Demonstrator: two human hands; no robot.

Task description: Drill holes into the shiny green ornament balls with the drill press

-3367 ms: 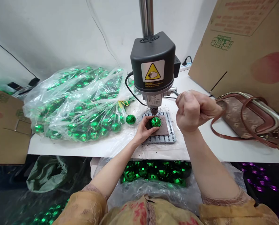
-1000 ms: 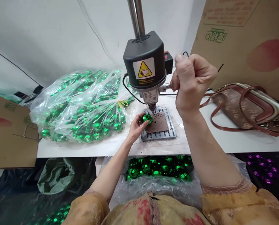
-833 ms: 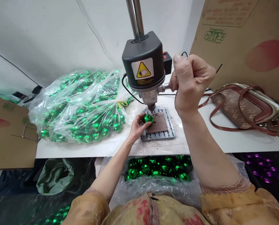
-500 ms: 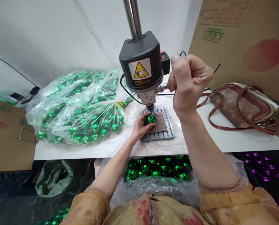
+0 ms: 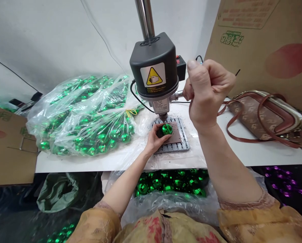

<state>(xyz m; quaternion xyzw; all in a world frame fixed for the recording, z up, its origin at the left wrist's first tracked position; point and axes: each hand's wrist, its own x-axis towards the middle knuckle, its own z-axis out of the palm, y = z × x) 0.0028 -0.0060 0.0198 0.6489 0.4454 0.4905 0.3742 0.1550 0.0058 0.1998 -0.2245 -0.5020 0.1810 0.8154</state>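
Observation:
Between the thumb and fingers of my left hand (image 5: 156,139) is a shiny green faceted ball (image 5: 167,129). It sits over a brown board (image 5: 175,136) on the slotted metal base (image 5: 184,145) of a small drill press (image 5: 153,67), in front of and below the chuck (image 5: 163,116). My right hand (image 5: 208,91) is closed in a fist around the feed handle (image 5: 177,95) at the press's right side; its grip hides most of the handle. Dark shavings are scattered over the board and base.
A clear plastic bag (image 5: 90,118) full of green balls lies on the white table (image 5: 72,163) at left. More green balls (image 5: 171,182) lie in a plastic-lined box below the table edge. At right are a brown handbag (image 5: 262,114) and a large cardboard box (image 5: 252,67).
My left hand and the green ball have shifted slightly right and toward me, away from under the chuck. My right hand stays on the feed handle.

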